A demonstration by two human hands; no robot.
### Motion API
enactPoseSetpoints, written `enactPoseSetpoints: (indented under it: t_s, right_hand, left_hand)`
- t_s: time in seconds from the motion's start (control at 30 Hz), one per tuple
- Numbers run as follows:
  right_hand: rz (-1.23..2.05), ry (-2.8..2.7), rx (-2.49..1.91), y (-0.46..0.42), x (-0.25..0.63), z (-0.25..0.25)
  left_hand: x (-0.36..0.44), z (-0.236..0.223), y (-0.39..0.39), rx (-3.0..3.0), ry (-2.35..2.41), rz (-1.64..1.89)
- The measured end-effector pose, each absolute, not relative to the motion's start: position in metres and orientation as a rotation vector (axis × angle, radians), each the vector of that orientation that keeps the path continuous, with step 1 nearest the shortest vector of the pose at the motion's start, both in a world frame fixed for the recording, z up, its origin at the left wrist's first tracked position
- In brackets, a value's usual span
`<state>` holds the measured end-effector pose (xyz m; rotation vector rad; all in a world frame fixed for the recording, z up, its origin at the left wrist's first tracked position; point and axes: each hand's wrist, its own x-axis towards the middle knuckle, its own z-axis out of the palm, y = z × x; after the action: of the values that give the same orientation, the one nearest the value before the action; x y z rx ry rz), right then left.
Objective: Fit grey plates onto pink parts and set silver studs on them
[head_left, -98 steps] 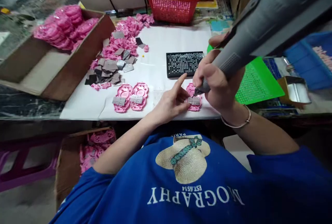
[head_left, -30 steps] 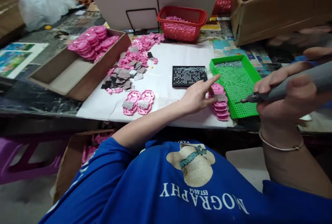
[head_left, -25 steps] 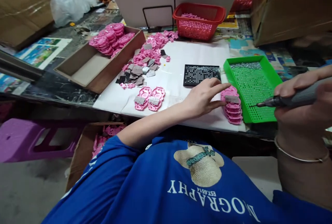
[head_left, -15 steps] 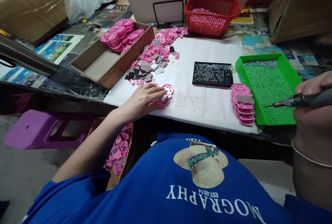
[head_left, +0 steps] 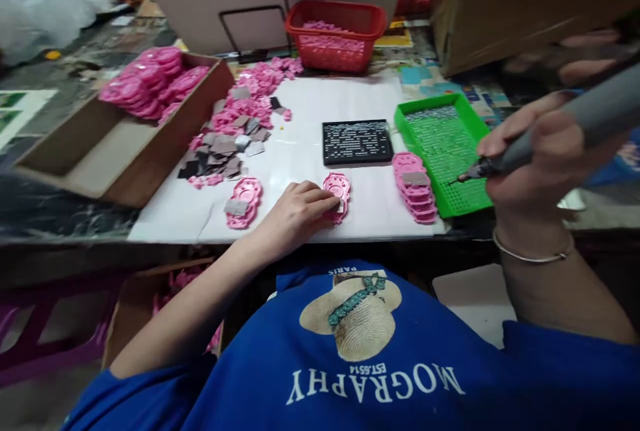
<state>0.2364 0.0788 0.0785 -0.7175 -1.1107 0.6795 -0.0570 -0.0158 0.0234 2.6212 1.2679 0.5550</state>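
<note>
1. Pink scalloped plastic shell [head_left: 338, 186], embossed: one, beneath left hand [head_left: 296, 214], fingers together; pinching cannot be told.
2. Grey cylindrical power tool [head_left: 600, 108]: one, right hand [head_left: 537, 164] wrapped round it.
3. Green perforated plastic tray [head_left: 475, 122]: one. Black rectangular tray [head_left: 358, 161]: one.
4. White sheet [head_left: 373, 208]: bare right of shell; front edge near.

glossy plastic casing [head_left: 337, 183], matt screwdriver [head_left: 597, 108], smooth plastic green tray [head_left: 467, 206]
</note>
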Motion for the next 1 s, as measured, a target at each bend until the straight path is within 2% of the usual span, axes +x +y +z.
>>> enactPoseSetpoints:
  t_s: [0.17,0.47,1.0]
  right_hand:
    - [0.492,-1.299,-0.575,0.088,0.246,0.071]
    - [0.582,-1.331,-0.676,0.101,0.255,0.045]
    - [0.573,-1.332,-0.664,0.108,0.247,0.043]
  left_hand:
    - [-0.024,0.025,-0.005,2.627,1.136,0.616]
    - [-0.017,0.021,-0.002,2.648,1.157,0.775]
    - [-0.015,0.016,-0.004,2.708,1.154,0.872]
